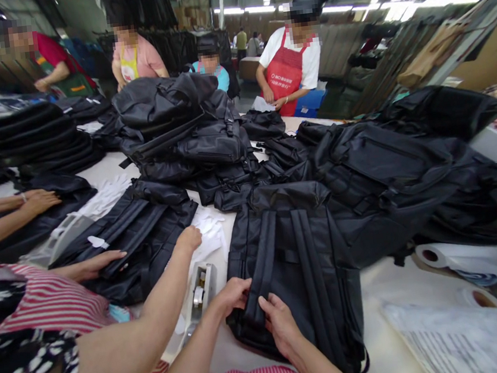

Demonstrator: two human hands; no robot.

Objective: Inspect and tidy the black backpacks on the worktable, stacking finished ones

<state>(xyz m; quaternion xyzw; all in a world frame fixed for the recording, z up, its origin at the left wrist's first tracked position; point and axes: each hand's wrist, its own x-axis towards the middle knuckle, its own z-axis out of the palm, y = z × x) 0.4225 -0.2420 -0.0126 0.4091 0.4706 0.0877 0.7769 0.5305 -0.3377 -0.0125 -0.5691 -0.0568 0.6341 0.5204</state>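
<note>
A black backpack [292, 277] lies before me on the table, its two shoulder straps facing up and its lower end toward me. My left hand [236, 293] is closed at its lower left edge, thumb and fingers pinching the left shoulder strap [264, 262] near its lower end. Just to the right, my right hand [279, 322] grips the same strap with the thumb on top; its fingertips are partly hidden under the strap. The two hands are a short gap apart.
Beside me on the left, a co-worker's hand [189, 239] reaches to white paper slips [208, 230], near another backpack [146, 234]. A tape dispenser [202, 290] stands between us. Piled backpacks [384, 159] crowd the back and right. White rolls [436, 255] and a plastic bag [475, 328] lie right.
</note>
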